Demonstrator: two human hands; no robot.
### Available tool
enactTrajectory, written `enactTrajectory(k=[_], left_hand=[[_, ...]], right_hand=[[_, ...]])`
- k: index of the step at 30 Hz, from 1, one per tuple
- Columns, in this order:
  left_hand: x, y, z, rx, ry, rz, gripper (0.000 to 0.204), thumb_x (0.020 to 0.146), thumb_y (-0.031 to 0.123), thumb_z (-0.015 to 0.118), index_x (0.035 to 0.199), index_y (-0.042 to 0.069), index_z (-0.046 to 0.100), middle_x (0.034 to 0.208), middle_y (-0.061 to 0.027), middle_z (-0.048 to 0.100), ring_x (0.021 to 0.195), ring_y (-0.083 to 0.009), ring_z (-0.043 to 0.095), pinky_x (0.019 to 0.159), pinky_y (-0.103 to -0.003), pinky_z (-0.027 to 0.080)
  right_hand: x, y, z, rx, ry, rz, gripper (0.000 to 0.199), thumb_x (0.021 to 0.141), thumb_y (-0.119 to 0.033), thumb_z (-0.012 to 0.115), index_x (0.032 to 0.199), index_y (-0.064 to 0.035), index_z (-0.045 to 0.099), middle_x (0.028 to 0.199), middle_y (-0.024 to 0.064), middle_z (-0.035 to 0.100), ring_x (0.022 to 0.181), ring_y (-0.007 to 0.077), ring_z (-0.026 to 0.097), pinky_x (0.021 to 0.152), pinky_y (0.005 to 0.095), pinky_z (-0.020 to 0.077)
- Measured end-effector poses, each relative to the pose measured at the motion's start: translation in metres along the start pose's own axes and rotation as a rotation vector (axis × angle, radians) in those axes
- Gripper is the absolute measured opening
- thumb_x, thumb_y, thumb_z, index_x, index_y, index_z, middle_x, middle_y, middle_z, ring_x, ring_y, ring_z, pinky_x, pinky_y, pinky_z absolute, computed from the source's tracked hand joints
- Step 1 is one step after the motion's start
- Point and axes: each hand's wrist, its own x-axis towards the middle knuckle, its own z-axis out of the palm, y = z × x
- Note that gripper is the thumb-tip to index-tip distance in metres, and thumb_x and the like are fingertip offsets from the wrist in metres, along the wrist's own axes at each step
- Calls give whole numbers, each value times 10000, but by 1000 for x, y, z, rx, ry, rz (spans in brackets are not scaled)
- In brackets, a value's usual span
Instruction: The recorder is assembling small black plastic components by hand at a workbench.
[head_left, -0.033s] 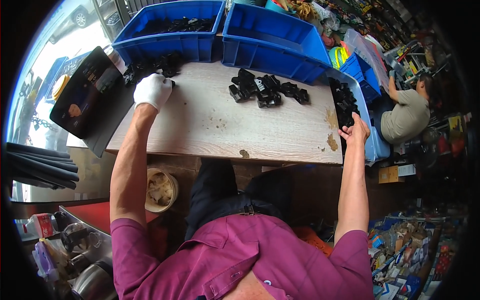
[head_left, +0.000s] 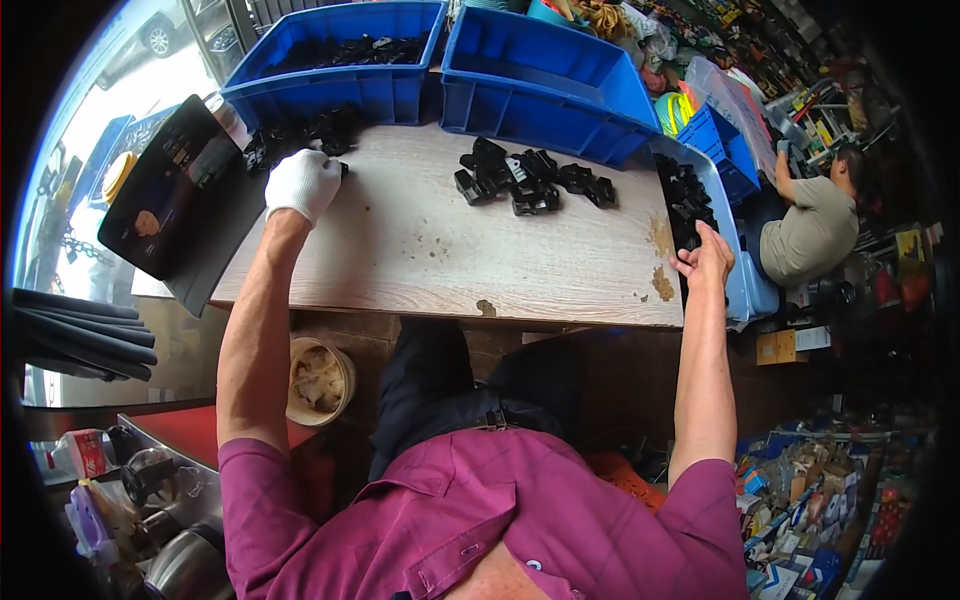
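Observation:
My left hand [head_left: 303, 183], in a white glove, rests on the far left of the wooden table [head_left: 420, 250]. Its fingers are curled around a black plastic part at the edge of a small heap of black parts [head_left: 300, 135]. My bare right hand [head_left: 705, 262] reaches over the table's right edge. Its fingers are spread and touch the black parts [head_left: 688, 200] inside a light blue bin [head_left: 735, 260]. A loose pile of black parts [head_left: 525, 175] lies in the middle of the table, apart from both hands.
Two large blue bins [head_left: 340, 90] [head_left: 545, 85] stand along the table's back edge, the left one holding black parts. A dark glossy bag [head_left: 170, 205] lies at the left edge. Another person [head_left: 815, 225] sits at the right. A round tub [head_left: 318, 380] stands under the table.

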Motion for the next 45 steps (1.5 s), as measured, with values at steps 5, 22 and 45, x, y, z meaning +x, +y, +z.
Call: enactTrajectory(k=[5, 22, 45], left_hand=[[-24, 2, 9, -312, 176, 188, 275, 950, 170, 552, 1113, 105, 764, 981, -223, 735, 904, -406, 715, 836, -464, 569], [-32, 12, 15, -104, 170, 549, 295, 884, 38, 630, 1162, 97, 711, 1141, -132, 685, 1049, -362, 649, 875, -449, 561], [-67, 39, 14, -259, 184, 514, 214, 898, 101, 684, 1110, 85, 713, 1038, -131, 728, 953, -339, 662, 848, -418, 551]], right_hand=[[-30, 8, 40, -129, -315, -12, 311, 872, -253, 805, 1086, -61, 687, 587, 7, 499, 450, 147, 545, 498, 382, 609], [-39, 11, 105, -406, -414, -28, 334, 863, -269, 791, 1081, -35, 697, 752, 39, 604, 469, 123, 518, 396, 303, 513], [-47, 10, 117, -502, -367, -116, 453, 858, -262, 802, 1209, -13, 660, 764, 69, 628, 438, 114, 457, 376, 303, 438]])
